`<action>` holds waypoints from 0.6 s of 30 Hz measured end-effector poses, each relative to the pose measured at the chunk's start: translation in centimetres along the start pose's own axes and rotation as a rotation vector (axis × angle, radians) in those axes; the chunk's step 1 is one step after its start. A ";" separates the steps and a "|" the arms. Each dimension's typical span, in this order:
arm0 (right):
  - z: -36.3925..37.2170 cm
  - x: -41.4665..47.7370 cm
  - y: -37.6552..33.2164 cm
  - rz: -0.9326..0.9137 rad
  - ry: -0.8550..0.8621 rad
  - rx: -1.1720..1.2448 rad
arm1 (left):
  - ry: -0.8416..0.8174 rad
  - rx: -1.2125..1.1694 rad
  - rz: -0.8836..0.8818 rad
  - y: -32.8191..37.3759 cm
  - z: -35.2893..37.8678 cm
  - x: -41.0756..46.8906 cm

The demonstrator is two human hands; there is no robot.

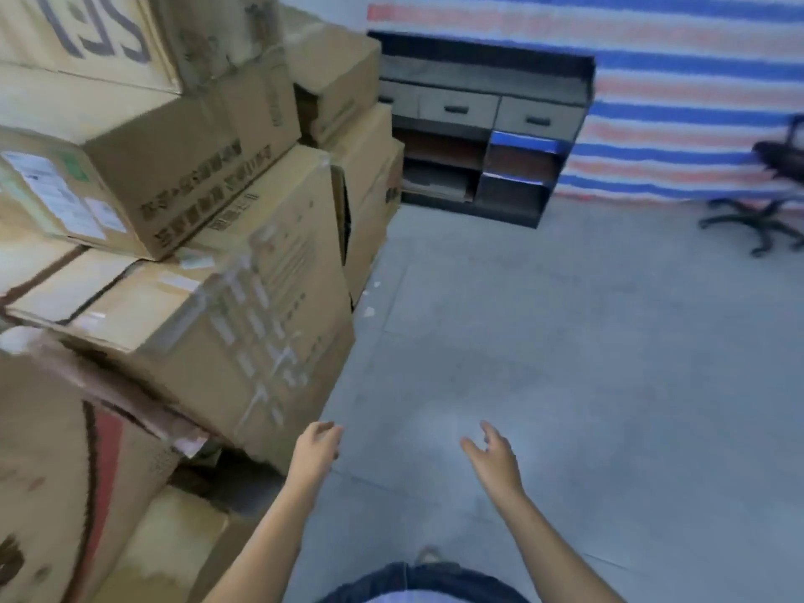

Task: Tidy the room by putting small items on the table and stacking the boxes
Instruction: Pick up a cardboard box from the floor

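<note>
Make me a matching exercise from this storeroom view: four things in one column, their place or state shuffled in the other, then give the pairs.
Things
1. cardboard boxes
2. drawer cabinet
3. office chair
4. left hand

Place or state
a. at the far right edge of the view
b. open, holding nothing
c. piled high on the left
d. at the far end of the room, drawers closed

Pairs: 1-c, 2-d, 3-a, 4-b
</note>
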State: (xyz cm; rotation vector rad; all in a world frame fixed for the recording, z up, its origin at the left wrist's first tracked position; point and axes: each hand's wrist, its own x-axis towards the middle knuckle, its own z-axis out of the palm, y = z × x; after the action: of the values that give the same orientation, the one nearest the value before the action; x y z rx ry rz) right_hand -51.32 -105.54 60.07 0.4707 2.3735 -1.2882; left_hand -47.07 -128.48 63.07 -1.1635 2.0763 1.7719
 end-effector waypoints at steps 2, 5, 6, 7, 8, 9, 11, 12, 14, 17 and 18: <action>-3.0 1.7 1.5 0.034 0.039 0.019 | -0.057 0.028 0.030 1.6 3.8 1.4; -8.1 3.4 3.1 0.072 0.142 0.085 | -0.152 0.128 0.076 4.2 9.7 2.4; -9.8 3.7 3.7 0.078 0.189 0.118 | -0.197 0.158 0.087 4.8 11.9 2.7; -11.4 3.9 4.4 0.093 0.238 0.151 | -0.251 0.193 0.099 5.5 14.1 2.8; -12.8 3.9 5.1 0.122 0.285 0.181 | -0.309 0.236 0.111 6.2 16.3 2.7; -13.9 3.7 6.0 0.162 0.326 0.211 | -0.374 0.290 0.125 6.7 18.5 2.5; -15.4 3.0 8.0 0.241 0.390 0.270 | -0.507 0.372 0.157 7.6 22.5 1.7; -15.8 2.4 9.0 0.276 0.415 0.297 | -0.565 0.402 0.169 8.0 24.4 1.2; -16.8 1.1 10.9 0.347 0.471 0.349 | -0.656 0.464 0.184 8.7 28.1 0.3; -18.5 -0.5 13.7 0.476 0.598 0.439 | -0.778 0.538 0.194 9.7 33.5 -1.3; -19.2 -0.9 14.4 0.518 0.645 0.458 | -0.817 0.560 0.200 10.0 35.2 -1.8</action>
State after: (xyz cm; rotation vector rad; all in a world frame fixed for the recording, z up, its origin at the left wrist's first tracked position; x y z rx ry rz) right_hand -47.32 -81.86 59.74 1.7325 2.1277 -1.5648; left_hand -64.36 -96.17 61.97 -0.0478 1.9581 1.2531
